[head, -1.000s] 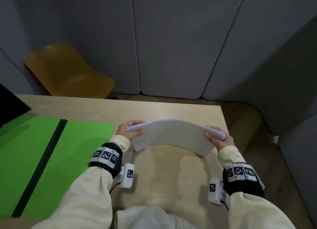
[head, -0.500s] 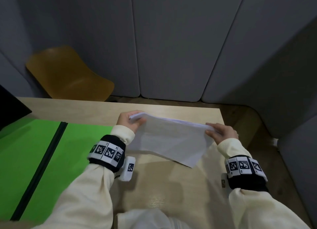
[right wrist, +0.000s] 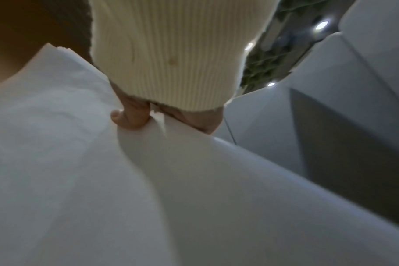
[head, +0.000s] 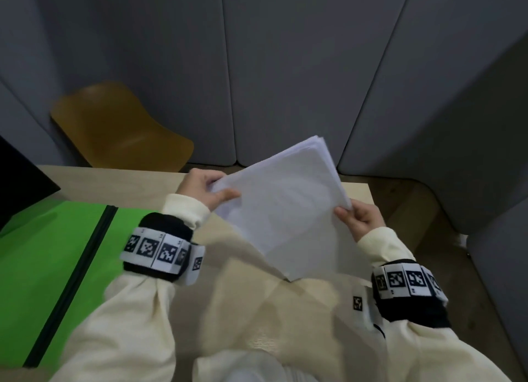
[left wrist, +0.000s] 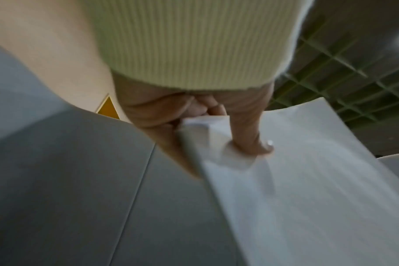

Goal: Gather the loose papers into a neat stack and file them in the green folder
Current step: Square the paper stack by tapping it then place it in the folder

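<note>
Holding the paper stack [head: 285, 210] up off the tabletop [head: 114, 184] w/ both hands in the head view: left hand [head: 204, 191] pinches the left corner, thumb on top, and right hand [head: 358, 220] pinches the right edge. Stack is tilted, one corner pointing down near the tabletop, another up toward the grey wall panels [head: 285, 67]. Green folder [head: 51, 261] lies open flat on the left, well apart from the papers. Yellow chair [head: 120, 130] behind.

Left wrist cam: thumb [left wrist: 251, 136] pressed on the sheets, fingers curled under the edge, kinda blurry.

Right wrist cam: thumb [right wrist: 130, 118] on top, stack bows a bit.
</note>
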A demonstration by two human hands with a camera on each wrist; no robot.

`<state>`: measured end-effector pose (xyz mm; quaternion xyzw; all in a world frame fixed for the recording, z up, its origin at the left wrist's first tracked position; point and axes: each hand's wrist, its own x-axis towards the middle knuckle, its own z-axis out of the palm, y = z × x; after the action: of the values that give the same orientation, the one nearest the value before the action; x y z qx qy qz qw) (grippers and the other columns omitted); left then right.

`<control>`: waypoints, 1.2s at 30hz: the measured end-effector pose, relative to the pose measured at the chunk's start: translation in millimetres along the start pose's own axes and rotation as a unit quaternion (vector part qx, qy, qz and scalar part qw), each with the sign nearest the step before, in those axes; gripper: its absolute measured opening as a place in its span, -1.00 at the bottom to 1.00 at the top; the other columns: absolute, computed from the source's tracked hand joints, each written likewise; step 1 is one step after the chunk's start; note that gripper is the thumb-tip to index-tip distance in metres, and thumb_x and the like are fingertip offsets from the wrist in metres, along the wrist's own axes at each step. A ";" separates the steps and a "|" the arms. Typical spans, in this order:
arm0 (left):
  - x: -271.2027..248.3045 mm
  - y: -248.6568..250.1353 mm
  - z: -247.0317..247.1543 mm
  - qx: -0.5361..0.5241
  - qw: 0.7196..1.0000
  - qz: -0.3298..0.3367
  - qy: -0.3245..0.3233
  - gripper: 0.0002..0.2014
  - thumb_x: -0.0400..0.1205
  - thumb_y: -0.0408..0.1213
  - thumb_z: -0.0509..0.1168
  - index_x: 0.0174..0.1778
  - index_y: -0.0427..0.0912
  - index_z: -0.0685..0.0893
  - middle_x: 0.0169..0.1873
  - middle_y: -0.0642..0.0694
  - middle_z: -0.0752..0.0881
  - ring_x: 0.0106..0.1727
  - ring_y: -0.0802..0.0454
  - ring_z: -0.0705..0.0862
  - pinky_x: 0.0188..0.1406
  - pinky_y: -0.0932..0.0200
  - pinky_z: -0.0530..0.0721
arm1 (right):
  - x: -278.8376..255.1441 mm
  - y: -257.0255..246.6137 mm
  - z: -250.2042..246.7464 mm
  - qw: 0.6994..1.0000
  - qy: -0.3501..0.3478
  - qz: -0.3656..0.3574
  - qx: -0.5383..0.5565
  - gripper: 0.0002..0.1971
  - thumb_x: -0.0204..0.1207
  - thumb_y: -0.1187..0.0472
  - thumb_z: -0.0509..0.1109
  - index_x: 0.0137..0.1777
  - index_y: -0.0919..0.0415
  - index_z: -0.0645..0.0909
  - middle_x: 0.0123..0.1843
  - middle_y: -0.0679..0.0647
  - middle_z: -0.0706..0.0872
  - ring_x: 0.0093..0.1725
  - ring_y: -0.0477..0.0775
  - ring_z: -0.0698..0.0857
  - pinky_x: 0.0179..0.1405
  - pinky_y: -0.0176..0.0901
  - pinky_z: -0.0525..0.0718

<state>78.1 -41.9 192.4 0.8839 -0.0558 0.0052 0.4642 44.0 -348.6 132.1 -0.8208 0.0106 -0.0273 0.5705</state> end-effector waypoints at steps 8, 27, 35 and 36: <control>-7.8 24.0 7.7 -0.287 0.954 0.042 0.077 -0.64 0.19 -0.04 0.61 -0.13 -0.01 0.79 -0.25 0.14 0.80 -0.34 0.39 0.73 -0.24 0.39 0.72 | -6.0 -8.6 6.8 0.977 0.095 0.033 0.188 -0.93 0.39 0.13 0.42 -0.20 0.08 0.71 -0.42 -0.17 0.82 -0.42 -0.25 0.76 -0.37 -0.43 0.71; -12.1 1.3 61.5 -0.286 0.957 0.006 -0.049 -0.40 0.20 0.53 0.18 -0.23 0.14 0.81 -0.34 0.16 0.83 -0.23 0.32 0.73 -0.14 0.45 0.66 | -17.5 -32.7 2.7 0.984 0.079 0.030 0.159 -0.17 -0.23 -0.68 0.27 -0.29 0.06 0.68 -0.51 -0.14 0.75 -0.49 -0.34 0.71 -0.52 -0.56 0.61; -11.0 0.9 58.2 -0.247 0.964 0.016 -0.097 -0.48 0.20 0.14 0.50 0.12 0.21 0.72 -0.11 0.34 0.82 -0.03 0.45 0.75 -0.05 0.56 0.64 | -19.2 -38.3 5.0 0.979 0.089 -0.007 0.185 -0.24 -0.32 -0.55 0.48 -0.29 0.06 0.70 -0.49 -0.26 0.78 -0.46 -0.36 0.73 -0.52 -0.54 0.61; -9.6 2.3 59.6 -0.233 0.967 0.022 -0.097 -0.46 0.26 0.03 0.50 0.20 0.21 0.66 -0.13 0.38 0.81 -0.05 0.49 0.74 -0.09 0.61 0.62 | -19.3 -41.7 5.6 0.980 0.086 -0.015 0.181 -0.27 -0.32 -0.52 0.50 -0.29 0.04 0.72 -0.48 -0.26 0.79 -0.44 -0.36 0.74 -0.51 -0.55 0.61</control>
<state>65.8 -91.3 159.8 0.7463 -0.1200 -0.0838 0.6494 24.5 -327.8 168.6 -0.6984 0.0425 -0.1074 0.7063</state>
